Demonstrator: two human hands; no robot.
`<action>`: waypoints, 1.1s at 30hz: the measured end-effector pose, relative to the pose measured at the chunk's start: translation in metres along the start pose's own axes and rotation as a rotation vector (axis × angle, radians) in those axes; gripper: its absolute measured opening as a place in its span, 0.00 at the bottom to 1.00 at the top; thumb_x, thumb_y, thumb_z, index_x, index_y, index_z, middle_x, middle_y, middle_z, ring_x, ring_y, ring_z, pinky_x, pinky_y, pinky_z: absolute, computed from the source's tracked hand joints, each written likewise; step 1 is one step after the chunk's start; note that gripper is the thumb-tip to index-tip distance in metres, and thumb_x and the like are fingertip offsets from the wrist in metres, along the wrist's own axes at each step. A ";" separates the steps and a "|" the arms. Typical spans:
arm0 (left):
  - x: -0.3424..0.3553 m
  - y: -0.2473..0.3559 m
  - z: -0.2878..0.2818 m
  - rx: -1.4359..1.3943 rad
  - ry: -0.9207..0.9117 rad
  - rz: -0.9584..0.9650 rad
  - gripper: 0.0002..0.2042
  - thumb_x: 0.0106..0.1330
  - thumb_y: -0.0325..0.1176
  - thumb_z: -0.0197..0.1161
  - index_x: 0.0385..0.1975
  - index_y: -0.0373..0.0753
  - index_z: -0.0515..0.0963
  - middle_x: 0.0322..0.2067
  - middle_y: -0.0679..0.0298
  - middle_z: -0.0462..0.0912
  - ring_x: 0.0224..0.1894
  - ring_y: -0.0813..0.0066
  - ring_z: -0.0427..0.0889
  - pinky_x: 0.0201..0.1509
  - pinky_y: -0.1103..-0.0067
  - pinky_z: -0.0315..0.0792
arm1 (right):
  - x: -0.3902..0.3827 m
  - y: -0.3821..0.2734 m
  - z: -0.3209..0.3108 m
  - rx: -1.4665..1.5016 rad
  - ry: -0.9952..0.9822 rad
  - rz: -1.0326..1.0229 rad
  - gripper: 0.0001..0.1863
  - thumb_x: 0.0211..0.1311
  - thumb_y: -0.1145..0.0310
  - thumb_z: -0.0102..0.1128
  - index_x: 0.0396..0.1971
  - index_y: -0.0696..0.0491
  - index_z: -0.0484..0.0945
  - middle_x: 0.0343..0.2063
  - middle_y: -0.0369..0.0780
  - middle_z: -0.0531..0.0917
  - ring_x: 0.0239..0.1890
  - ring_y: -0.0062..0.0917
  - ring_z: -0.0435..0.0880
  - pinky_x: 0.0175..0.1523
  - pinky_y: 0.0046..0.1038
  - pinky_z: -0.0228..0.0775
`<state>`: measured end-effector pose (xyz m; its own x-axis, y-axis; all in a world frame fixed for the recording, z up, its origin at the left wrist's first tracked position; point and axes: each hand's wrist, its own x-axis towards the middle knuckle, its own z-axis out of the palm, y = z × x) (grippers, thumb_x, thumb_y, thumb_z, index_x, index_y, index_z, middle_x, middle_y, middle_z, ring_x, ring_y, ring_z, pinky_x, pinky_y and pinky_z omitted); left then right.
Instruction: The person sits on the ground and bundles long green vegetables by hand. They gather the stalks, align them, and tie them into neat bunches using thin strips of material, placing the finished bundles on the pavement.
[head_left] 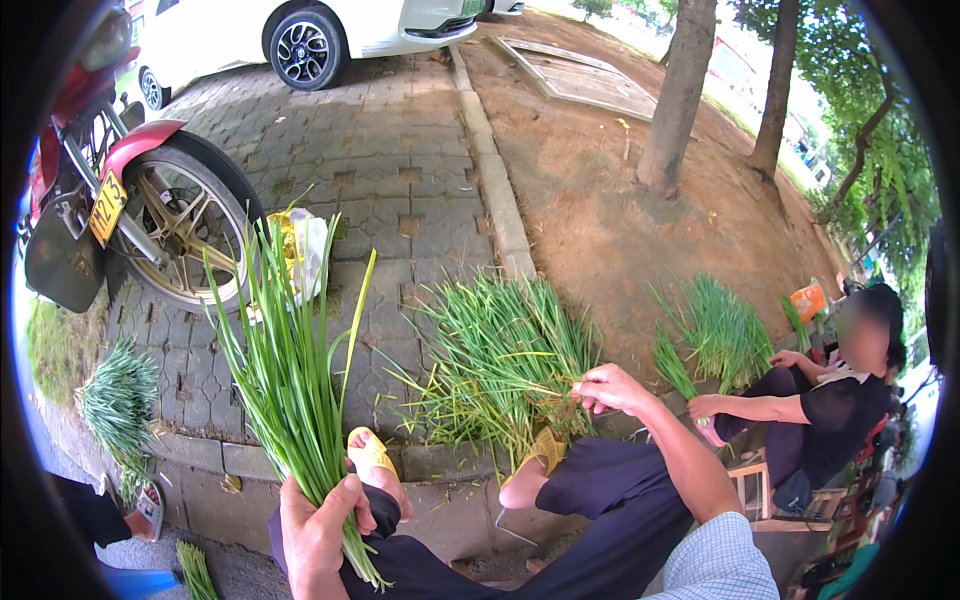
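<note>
My left hand [325, 525] is wrapped round the lower stems of a bunch of long green chives [290, 375], held upright above my lap with the blades fanning out at the top. My right hand [612, 388] reaches out to the right edge of a loose chive pile [495, 350]. Its fingers are pinched together where thin yellowish stalks meet them; how many they hold is too small to tell. Green blades mix with yellowed ones in that pile, which lies on the paving just beyond my feet in yellow slippers [372, 455].
At the right a seated person [840, 400] has their hands by another chive heap [720, 325]. More chives [120, 405] lie at the left, near someone's sandalled foot [150, 510]. A red motorcycle [175, 215], a white car [400, 30] and a tree trunk [680, 100] stand beyond.
</note>
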<state>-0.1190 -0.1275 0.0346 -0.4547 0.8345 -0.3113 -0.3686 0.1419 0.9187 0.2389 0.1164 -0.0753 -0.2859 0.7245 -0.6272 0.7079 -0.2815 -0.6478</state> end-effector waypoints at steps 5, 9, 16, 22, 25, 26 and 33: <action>-0.001 0.000 -0.001 -0.016 -0.003 -0.001 0.13 0.57 0.28 0.62 0.38 0.31 0.69 0.17 0.60 0.73 0.11 0.73 0.71 0.12 0.81 0.64 | -0.016 0.002 0.000 0.047 0.018 -0.090 0.14 0.62 0.65 0.56 0.34 0.62 0.80 0.29 0.41 0.82 0.30 0.22 0.83 0.32 0.22 0.77; -0.001 0.001 0.000 -0.024 -0.007 -0.002 0.12 0.57 0.27 0.62 0.38 0.31 0.69 0.17 0.60 0.73 0.11 0.73 0.71 0.13 0.81 0.64 | -0.032 -0.006 -0.003 0.233 0.053 -0.151 0.14 0.65 0.64 0.55 0.37 0.63 0.78 0.33 0.42 0.81 0.31 0.23 0.82 0.33 0.23 0.77; -0.002 0.002 0.000 -0.025 -0.028 0.000 0.11 0.57 0.26 0.60 0.37 0.31 0.69 0.17 0.61 0.73 0.12 0.73 0.72 0.13 0.81 0.64 | -0.059 -0.036 -0.016 0.458 0.071 -0.227 0.14 0.65 0.63 0.56 0.36 0.61 0.76 0.32 0.42 0.81 0.29 0.24 0.82 0.33 0.25 0.79; -0.003 0.003 0.000 -0.020 -0.007 -0.013 0.11 0.57 0.26 0.61 0.38 0.31 0.69 0.18 0.61 0.73 0.12 0.73 0.72 0.13 0.81 0.65 | -0.083 -0.067 -0.039 0.560 0.065 -0.275 0.11 0.63 0.65 0.57 0.35 0.60 0.76 0.30 0.42 0.81 0.28 0.26 0.83 0.34 0.29 0.80; -0.002 0.002 -0.001 -0.008 -0.007 -0.002 0.11 0.57 0.26 0.61 0.37 0.31 0.69 0.18 0.61 0.74 0.12 0.73 0.72 0.13 0.81 0.65 | -0.095 -0.082 -0.049 0.586 0.104 -0.320 0.11 0.63 0.66 0.57 0.35 0.59 0.76 0.29 0.43 0.81 0.28 0.26 0.83 0.33 0.29 0.80; -0.002 0.003 -0.001 -0.007 -0.005 -0.003 0.11 0.57 0.26 0.61 0.37 0.31 0.69 0.18 0.61 0.74 0.12 0.73 0.72 0.13 0.81 0.65 | -0.098 -0.086 -0.053 0.609 0.117 -0.354 0.10 0.63 0.66 0.57 0.35 0.59 0.76 0.29 0.43 0.81 0.27 0.26 0.83 0.33 0.29 0.80; -0.003 0.004 0.001 -0.005 -0.002 -0.012 0.12 0.56 0.27 0.62 0.38 0.31 0.70 0.18 0.61 0.74 0.12 0.73 0.72 0.13 0.81 0.64 | -0.124 -0.097 -0.070 0.690 0.241 -0.481 0.10 0.63 0.67 0.56 0.34 0.59 0.75 0.27 0.45 0.82 0.25 0.27 0.83 0.30 0.30 0.80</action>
<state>-0.1186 -0.1291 0.0393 -0.4484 0.8340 -0.3215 -0.3782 0.1488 0.9137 0.2512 0.0976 0.0955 -0.2532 0.9540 -0.1604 -0.0256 -0.1724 -0.9847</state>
